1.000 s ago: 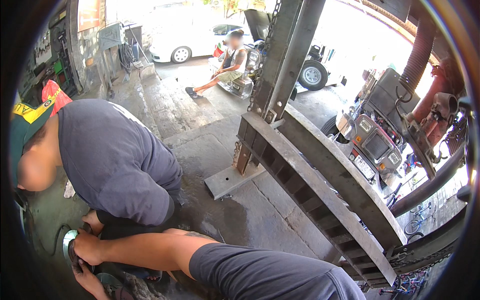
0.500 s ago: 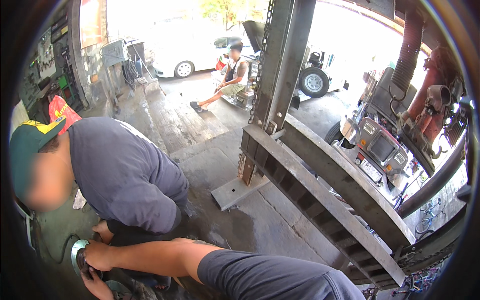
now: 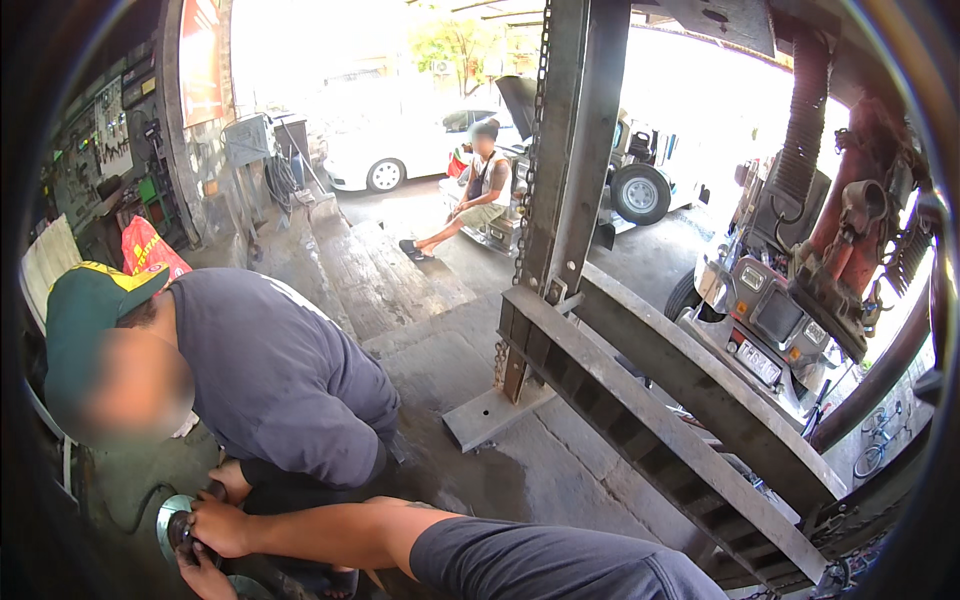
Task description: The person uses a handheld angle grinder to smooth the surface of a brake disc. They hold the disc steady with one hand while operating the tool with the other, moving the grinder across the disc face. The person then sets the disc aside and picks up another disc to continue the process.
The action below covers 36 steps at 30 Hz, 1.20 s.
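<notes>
Spotting a green-and-yellow cap (image 3: 90, 300) at nine o'clock, worn by a co-worker (image 3: 285, 375) bending toward eight. Catching a red bag (image 3: 148, 246) just past nine, beyond the cap. Finding a shiny metal disc (image 3: 165, 530) at eight o'clock, with a dark rounded part (image 3: 181, 532) against its face. Wrapping that part from below with the left hand (image 3: 204, 577), between seven and eight, with fingers curled around its lower end, without being able to tell how tightly. Reaching in from five o'clock with the right arm and clasping the same part with the right hand (image 3: 221, 526), near eight, with fingers bent closed over it. Seeing the co-worker's hand (image 3: 232, 481) just above, at eight. Facing a white car (image 3: 365, 152) at eleven, a seated person (image 3: 488, 185) at twelve, a steel post (image 3: 560, 150) at one and steel beams (image 3: 640, 412) slanting toward four. Viewing a red-and-silver vehicle (image 3: 770, 312) at three and a coil spring (image 3: 803, 130) at two.
</notes>
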{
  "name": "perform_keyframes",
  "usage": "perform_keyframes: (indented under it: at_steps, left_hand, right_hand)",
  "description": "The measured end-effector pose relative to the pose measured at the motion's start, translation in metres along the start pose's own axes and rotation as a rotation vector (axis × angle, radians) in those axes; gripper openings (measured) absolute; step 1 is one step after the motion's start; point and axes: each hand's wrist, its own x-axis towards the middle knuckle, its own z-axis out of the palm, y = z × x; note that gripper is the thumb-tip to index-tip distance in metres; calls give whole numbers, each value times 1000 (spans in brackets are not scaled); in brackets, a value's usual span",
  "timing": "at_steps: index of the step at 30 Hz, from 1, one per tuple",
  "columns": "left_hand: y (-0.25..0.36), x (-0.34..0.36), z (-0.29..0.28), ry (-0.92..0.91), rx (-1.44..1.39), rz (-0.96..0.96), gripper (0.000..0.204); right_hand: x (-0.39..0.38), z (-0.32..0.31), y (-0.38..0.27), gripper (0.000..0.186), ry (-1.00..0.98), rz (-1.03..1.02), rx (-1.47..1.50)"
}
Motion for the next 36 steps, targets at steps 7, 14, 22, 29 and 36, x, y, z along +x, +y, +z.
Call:
perform_keyframes:
  at_steps: [7, 14, 22, 29, 36]
  left_hand:
    - [32, 2, 6, -2, -36, -66, 39]
    - [73, 1, -2, -10, -92, -185, 39]
    - [75, 1, 13, 69, 35, -125, 35]
    - [81, 1, 10, -1, 9, -157, 39]
    - [82, 0, 12, -5, 88, -119, 36]
  right_hand:
    - [-6, -19, -3, 18, -18, 7, 21]
    - [-12, -60, -19, 20, 45, 168, -223]
    - [-29, -49, -10, 22, -66, 370, -190]
    - [-37, -65, -30, 34, -113, 342, -78]
    - [-30, -49, -7, 34, -125, 490, 156]
